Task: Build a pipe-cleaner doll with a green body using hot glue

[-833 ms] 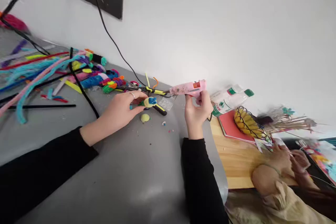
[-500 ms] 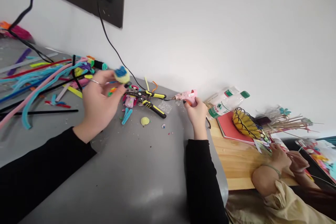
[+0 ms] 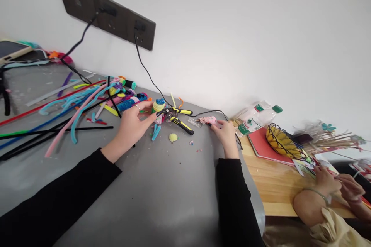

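My left hand [image 3: 135, 125] pinches a small roll of yellow and blue pipe cleaner [image 3: 159, 105] between thumb and fingers, just left of the pliers' jaws. My right hand [image 3: 226, 133] has its fingers around the handle end of a pink glue gun [image 3: 208, 120], which lies low at the table surface with its nozzle towards the left. Between the hands are wire-stripping pliers [image 3: 183, 125] with black and yellow handles. In front of them sit a round yellow piece [image 3: 173, 137] and a folded light blue pipe cleaner [image 3: 156, 132].
Loose pipe cleaners [image 3: 87, 98] cover the grey table [image 3: 162, 197] on the left. Cords hang from a dark socket panel [image 3: 121, 23]. To the right are plastic bottles [image 3: 255, 121], a red notebook [image 3: 266, 146], a yellow basket [image 3: 284, 142] and another person's hands [image 3: 327, 183].
The view has swung left. My right hand has lowered the glue gun and tipped it onto its side. My left hand has brought the roll down closer to the pliers.
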Tool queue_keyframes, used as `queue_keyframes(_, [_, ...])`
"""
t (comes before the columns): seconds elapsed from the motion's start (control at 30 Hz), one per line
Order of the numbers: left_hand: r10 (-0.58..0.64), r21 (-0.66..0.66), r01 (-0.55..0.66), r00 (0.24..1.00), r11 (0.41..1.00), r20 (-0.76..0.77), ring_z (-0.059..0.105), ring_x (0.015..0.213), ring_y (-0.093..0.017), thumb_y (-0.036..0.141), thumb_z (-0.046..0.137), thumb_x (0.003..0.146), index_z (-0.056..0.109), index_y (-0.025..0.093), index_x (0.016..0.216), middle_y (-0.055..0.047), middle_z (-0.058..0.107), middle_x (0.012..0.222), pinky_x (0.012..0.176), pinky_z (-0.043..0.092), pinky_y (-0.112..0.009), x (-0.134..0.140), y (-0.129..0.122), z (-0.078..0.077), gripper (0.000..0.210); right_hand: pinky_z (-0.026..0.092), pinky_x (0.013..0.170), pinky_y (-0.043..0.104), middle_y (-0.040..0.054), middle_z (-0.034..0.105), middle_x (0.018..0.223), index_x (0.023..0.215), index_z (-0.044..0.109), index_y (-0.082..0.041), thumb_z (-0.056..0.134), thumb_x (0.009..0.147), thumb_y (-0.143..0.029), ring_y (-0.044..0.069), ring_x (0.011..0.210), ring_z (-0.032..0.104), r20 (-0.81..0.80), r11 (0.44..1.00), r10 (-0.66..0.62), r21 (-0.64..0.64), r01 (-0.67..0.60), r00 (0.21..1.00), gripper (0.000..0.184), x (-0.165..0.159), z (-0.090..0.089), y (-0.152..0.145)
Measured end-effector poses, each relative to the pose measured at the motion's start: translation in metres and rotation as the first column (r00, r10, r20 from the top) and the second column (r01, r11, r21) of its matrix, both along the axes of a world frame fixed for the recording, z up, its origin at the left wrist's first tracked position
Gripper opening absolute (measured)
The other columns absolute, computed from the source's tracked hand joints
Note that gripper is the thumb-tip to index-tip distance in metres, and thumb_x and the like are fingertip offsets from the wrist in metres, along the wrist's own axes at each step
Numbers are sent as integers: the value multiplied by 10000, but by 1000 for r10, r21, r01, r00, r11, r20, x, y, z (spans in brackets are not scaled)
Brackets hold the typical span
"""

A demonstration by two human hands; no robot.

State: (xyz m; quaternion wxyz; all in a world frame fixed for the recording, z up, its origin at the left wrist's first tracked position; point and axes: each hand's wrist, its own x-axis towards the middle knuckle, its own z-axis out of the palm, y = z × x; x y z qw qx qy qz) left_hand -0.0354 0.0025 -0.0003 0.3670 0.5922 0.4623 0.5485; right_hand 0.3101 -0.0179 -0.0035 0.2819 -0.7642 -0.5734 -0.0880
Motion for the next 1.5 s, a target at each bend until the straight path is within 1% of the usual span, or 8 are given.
queue_keyframes(0.13, [166,85,-168,986,982,34,751,997,-277,421,704,789,735,170,1121,-114,804,1135,927,637,-438,-24,-14,1,417,524,988,436,161,680,1147,1136,720,-153,551,919,-293,277,1066,652,-39,987,25,160,-19,999,308,-33,11,-3])
queue_keyframes(0.23, [266,48,-270,961,962,70,736,1053,-298,452,706,772,729,153,1160,-134,786,1171,941,624,-453,-44,-21,-4,490,564,921,384,102,730,1066,1149,702,-198,489,993,-241,228,973,690,-115,889,408,274,-366,906,267,-83,14,-13])
queue_keyframes(0.33, [242,6,-244,967,970,83,734,1053,-317,486,709,751,730,152,1145,-141,788,1129,921,625,-461,-55,-27,-13,517,557,956,367,87,746,1111,1162,711,-221,521,1013,-197,228,1068,687,-98,733,678,11,-680,729,243,-126,13,-27])
queue_keyframes(0.43, [164,4,-164,986,986,41,749,1013,-315,504,706,748,728,157,1139,-142,798,1132,902,635,-461,-57,-35,-18,523,549,969,390,102,729,1138,1135,727,-205,601,999,-187,259,1112,662,-54,680,707,-222,-699,705,186,-146,13,-40])
queue_keyframes(0.7, [-67,81,86,973,993,-219,762,1041,-322,445,627,795,746,211,1134,-121,812,1196,928,633,-467,-51,-46,-14,429,546,1002,403,111,695,1180,1235,698,-207,578,990,-127,256,1152,648,-58,730,658,-196,-655,751,285,-142,12,-49])
queue_keyframes(0.97, [-84,14,89,975,996,-204,764,1039,-329,474,675,800,764,249,1114,-99,821,1167,948,625,-461,-51,-49,-14,396,578,898,365,105,705,1051,1037,746,-212,591,998,-199,240,1000,688,-64,748,650,-124,-653,757,161,-130,-5,-56])
queue_keyframes(1.2, [-173,-37,169,939,985,-297,766,1036,-326,467,664,803,800,256,1092,-88,831,1134,916,618,-430,-49,-52,-15,384,594,785,299,56,765,945,924,766,-215,581,928,-198,172,801,711,-365,838,541,161,-521,758,186,-139,-4,-55])
queue_keyframes(1.5, [-299,-125,275,922,953,-248,787,942,-313,513,709,794,823,282,1055,-70,846,1070,829,650,-397,-41,-54,-19,367,603,771,289,48,765,931,905,758,-212,608,884,-259,162,822,716,-553,876,478,240,-419,682,159,-151,-1,-55])
